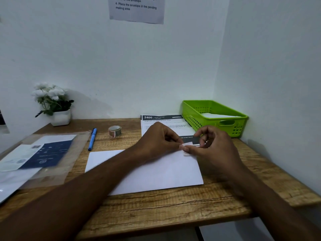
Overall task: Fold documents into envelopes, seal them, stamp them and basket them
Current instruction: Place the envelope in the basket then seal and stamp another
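As the envelope (pixel 147 171) lay flat on the tabletop (pixel 156 211), both hands met over its far right corner. The left hand (pixel 159 138) had its grip closed, thumb and forefinger pinched on a small pale stamp (pixel 186 152). The right hand (pixel 213 146) pinched the same stamp from the other side, its spare fingers loosely curled above. Fingertips hid most of the stamp, and whether it already touched the paper could not be told.

The likeliest fault was a crooked or overhanging stamp. The corner lay just beside the printed sheets (pixel 161 122) behind it, so a slip outward might have stuck the stamp partly to them. With both grips busy on so small a piece, nothing pinned the envelope, and a sideways press could have slid it on the smooth wood. The sticky side might also have clung to a fingertip on release, lifting or creasing the stamp, or folded onto itself.

The roll (pixel 114 131) stood well apart to the left, so a spoiled stamp would have cost a fresh reach. The basket (pixel 225 126) waited at the right rear with something white already inside.
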